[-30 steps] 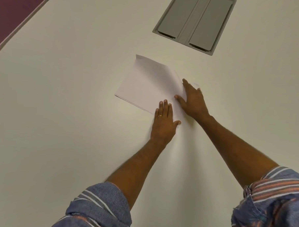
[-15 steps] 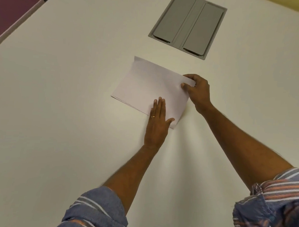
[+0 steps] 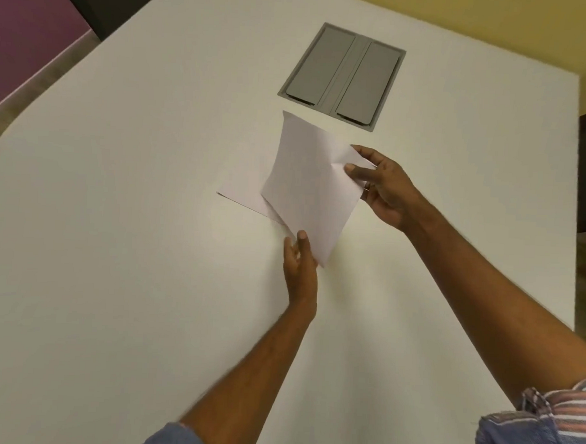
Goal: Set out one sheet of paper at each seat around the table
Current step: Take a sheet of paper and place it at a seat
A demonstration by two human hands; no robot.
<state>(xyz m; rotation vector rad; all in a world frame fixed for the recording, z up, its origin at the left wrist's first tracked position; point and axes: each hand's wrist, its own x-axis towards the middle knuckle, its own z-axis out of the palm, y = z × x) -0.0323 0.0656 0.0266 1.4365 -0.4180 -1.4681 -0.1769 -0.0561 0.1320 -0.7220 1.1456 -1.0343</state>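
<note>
A thin white sheet of paper [image 3: 306,185] tilts up off the smooth cream worktop [image 3: 116,247], pinched at its right corner by the right grip [image 3: 383,189] and at its near corner by the left grip [image 3: 300,259]. More flat sheets [image 3: 242,192] lie beneath, near the grey rectangular hatch [image 3: 341,76].

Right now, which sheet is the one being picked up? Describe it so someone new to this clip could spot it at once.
Start at the grey hatch set into the white table; just nearer the camera lies the paper. The lifted sheet is pinched by the right hand at its far corner and the left hand at its near corner. Unlike the flat sheets beneath, it tilts up and is creased.
</note>
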